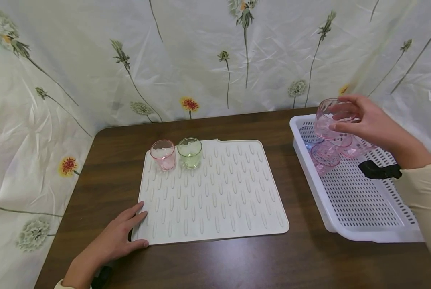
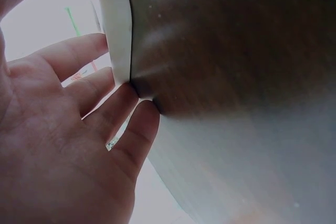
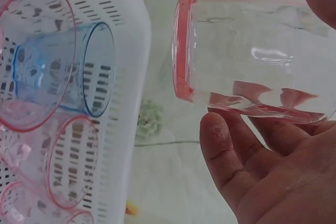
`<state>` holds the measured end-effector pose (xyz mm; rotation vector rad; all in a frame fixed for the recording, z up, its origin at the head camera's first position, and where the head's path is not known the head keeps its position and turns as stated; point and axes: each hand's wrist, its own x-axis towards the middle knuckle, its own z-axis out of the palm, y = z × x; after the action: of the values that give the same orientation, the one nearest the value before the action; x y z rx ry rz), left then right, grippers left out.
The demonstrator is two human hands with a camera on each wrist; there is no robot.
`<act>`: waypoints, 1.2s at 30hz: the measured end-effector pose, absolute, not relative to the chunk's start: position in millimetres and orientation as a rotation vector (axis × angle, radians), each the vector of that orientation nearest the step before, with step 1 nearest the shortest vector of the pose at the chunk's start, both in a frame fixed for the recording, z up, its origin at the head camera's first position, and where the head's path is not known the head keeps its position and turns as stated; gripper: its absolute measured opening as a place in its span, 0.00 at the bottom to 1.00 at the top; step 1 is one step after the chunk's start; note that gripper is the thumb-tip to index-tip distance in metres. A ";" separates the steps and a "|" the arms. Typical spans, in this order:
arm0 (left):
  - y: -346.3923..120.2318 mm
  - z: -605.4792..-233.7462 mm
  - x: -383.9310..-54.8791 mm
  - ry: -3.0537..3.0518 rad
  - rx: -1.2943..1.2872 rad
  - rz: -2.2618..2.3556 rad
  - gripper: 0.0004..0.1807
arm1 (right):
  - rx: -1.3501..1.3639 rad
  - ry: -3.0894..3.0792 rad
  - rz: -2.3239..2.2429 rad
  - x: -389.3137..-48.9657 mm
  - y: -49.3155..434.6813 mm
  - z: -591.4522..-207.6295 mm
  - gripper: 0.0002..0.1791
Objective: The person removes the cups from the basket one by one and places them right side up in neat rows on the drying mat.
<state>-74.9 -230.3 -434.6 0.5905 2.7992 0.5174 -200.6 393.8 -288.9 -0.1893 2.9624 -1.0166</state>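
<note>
My right hand (image 1: 367,120) grips a clear pink glass (image 1: 325,120) by its sides, thumb on one side and fingers on the other, above the back of a white plastic basket (image 1: 310,176). Close by in the right wrist view, a blue glass (image 3: 97,72) and several pink glasses (image 3: 73,161) lie in the basket. At the left, my left hand (image 1: 116,237) rests with spread fingers at the near left corner of a white ridged mat (image 1: 215,200). The left wrist view has those fingertips right at the mat's edge (image 2: 119,35).
A pink glass (image 1: 163,154) and a green glass (image 1: 190,153) stand side by side at the mat's far left corner. The dark wooden table (image 1: 251,257) ends at the back against a flowered curtain (image 1: 208,60). The basket stands on the table's right side.
</note>
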 end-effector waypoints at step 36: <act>-230.4 -435.3 -75.2 2.804 0.595 0.507 0.44 | -0.493 2.795 -1.019 -225.3 292.8 -265.8 0.44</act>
<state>-75.2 -230.4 -435.3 0.5953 2.8042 0.5071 -225.3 292.8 -265.8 -0.4930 2.7947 -1.0188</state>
